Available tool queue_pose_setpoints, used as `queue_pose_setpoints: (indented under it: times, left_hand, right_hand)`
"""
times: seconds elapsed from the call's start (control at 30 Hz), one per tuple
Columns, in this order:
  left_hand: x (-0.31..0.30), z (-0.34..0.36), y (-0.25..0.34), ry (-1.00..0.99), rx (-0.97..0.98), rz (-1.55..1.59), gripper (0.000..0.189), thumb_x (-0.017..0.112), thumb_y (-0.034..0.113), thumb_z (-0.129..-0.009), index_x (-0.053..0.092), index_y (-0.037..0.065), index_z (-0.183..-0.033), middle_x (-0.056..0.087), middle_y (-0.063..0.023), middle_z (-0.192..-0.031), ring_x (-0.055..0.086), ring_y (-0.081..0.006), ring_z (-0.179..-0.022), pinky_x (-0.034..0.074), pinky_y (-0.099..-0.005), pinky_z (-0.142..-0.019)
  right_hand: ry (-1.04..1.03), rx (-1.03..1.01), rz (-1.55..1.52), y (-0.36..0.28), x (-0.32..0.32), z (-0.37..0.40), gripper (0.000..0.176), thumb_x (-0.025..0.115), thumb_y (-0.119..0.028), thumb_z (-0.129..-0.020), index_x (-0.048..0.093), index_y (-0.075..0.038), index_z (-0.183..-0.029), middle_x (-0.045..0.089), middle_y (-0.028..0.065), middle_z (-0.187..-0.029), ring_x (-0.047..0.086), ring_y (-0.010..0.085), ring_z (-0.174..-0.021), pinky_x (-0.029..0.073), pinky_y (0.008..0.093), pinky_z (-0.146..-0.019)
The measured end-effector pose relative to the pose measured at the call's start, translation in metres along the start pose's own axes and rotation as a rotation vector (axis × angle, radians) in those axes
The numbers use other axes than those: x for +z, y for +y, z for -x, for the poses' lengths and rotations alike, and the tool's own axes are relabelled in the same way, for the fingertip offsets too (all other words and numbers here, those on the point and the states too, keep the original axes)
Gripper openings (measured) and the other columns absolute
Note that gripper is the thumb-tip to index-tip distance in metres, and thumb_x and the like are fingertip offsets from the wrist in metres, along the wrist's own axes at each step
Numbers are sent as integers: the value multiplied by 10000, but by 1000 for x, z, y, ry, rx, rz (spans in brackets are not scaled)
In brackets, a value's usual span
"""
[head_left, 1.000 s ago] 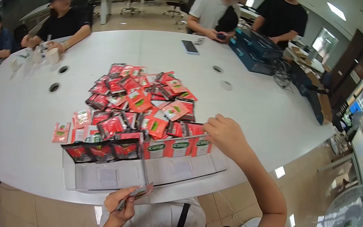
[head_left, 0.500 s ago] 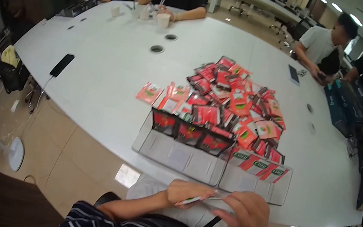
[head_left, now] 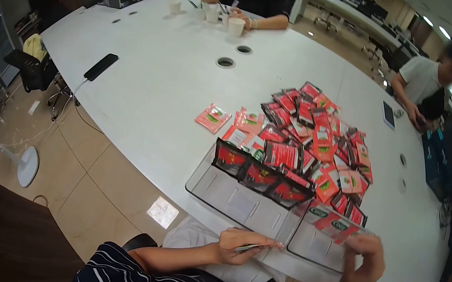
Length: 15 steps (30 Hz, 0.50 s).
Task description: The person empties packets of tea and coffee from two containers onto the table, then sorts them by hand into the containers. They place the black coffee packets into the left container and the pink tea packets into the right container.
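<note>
A black smartphone [head_left: 101, 67] with a cable lies on the white table [head_left: 159, 75]. Right of it, a red-and-white sachet [head_left: 213, 118] lies flat, just beside the sachet pile [head_left: 322, 143]. Along the far side of the left clear tray [head_left: 242, 204] stand black-and-red sachets [head_left: 260, 177]. Below that tray, the left hand [head_left: 239, 245] has its fingers closed on a thin packet [head_left: 246, 248]. The right clear tray [head_left: 317, 248] has green-labelled sachets [head_left: 338, 225] upright along its far side; at their right end is the right hand [head_left: 363, 259], fingers curled, their grip and contact unclear.
</note>
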<state>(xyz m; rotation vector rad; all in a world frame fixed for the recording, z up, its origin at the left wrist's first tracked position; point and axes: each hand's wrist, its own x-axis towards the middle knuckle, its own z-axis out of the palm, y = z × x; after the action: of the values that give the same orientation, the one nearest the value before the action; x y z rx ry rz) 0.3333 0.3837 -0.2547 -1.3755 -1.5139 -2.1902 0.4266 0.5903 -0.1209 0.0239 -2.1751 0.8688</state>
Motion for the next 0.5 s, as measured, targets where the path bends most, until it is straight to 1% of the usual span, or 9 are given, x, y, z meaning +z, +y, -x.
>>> queue_pose_setpoints:
  times: [0.07,0.1,0.13,0.2,0.3,0.4,0.5]
  left_hand:
    - [-4,-3,3,-33,-5,-50,262,569,-66,-847,618,-49,-1104,705,-199,-1010,716,-293,-902,581,-332,-775]
    - [-4,-2,3,-63,-6,-59,309,580,-109,-808,621,-54,-1110,705,-197,-1012,718,-291,-891,580,-322,-773]
    - [-3,-1,1,-55,-17,-37,290,570,-105,-820,621,-54,-1101,705,-200,-1007,719,-290,-888,582,-324,-767]
    - [-1,3,0,-34,-35,5,253,550,-99,-843,621,-55,-1082,705,-206,-996,720,-287,-882,585,-327,-757]
    - [1,3,-1,10,-39,13,198,541,-62,-883,623,-55,-1062,707,-209,-983,721,-275,-878,587,-318,-741]
    - [3,4,-2,26,-46,51,165,549,-24,-902,628,-54,-1044,711,-204,-964,724,-260,-857,587,-302,-716]
    - [0,0,1,2,-15,-23,163,562,-3,-907,628,-56,-1047,716,-196,-948,725,-254,-834,585,-291,-700]
  right_hand:
    - [76,353,-144,10,-8,-2,74,645,10,-866,588,-7,-911,603,35,-788,553,82,-654,423,211,-565]
    - [73,447,-216,13,-8,-5,89,641,1,-875,587,1,-946,607,27,-779,548,72,-641,418,204,-555]
    - [87,524,-291,19,-8,-13,112,636,-9,-883,586,10,-982,611,19,-769,543,61,-628,413,197,-546]
    - [70,543,-345,28,-7,-15,184,651,-16,-873,595,18,-1045,626,17,-761,559,58,-641,416,195,-535]
    - [57,555,-379,32,-5,-13,215,615,19,-888,577,61,-1095,666,76,-873,606,66,-703,444,173,-580]
    - [25,554,-298,27,-11,-10,216,603,35,-882,579,67,-1094,672,79,-904,623,88,-758,460,174,-626]
    - [65,341,-242,29,-15,-5,216,605,106,-794,651,27,-989,670,99,-918,624,139,-810,477,226,-708]
